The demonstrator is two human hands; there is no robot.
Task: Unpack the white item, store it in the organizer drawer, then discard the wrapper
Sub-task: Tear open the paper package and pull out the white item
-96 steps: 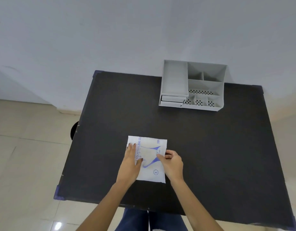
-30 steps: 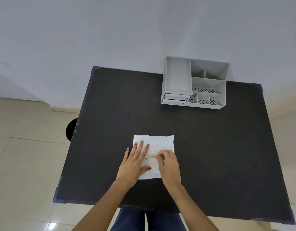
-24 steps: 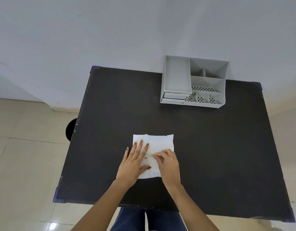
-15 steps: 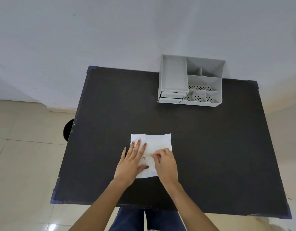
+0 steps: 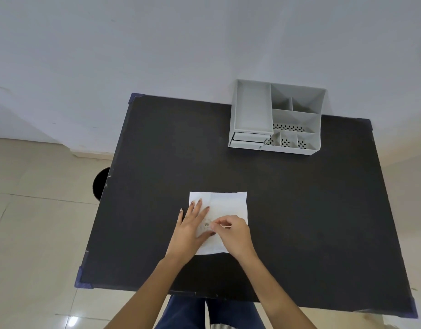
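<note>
Since ~3 s ago the packet (image 5: pixel 225 205) has been flipped: its blue-printed face no longer shows, and a plain white side w/ a vertical seam is up now. Over the last sec little else changed; the right hand (image 5: pixel 232 235) has lifted its fingertips (image 5: pixel 213 225) slightly and now pinches at a spot near the packet's middle, thumb & index closed on what looks like a bit of wrapper film, tho the blur makes it hard to be sure. Left hand (image 5: pixel 189 230) lies flat on the packet's left half, fingers spread and released, pinning it to the tabletop (image 5: pixel 299 210), thumb reaching toward the right hand's pinch. Packet sits on the near-centre of the black tabletop, its near edge partly hidden under both hands; faint grey marks show thru between the two thumbs. Grey organizer (image 5: pixel 276 117) stands at the far edge, right of centre, well apart from the packet, w/ a long open tray on its left, small perforated compartments at front right, and a closed drawer (image 5: pixel 248 138) under the tray. A dark round object (image 5: pixel 99 182) pokes out from beyond the tabletop's left edge, on the tiled floor (image 5: pixel 34 222). Person's blue-trousered legs (image 5: pixel 204 312) show below the near edge.
</note>
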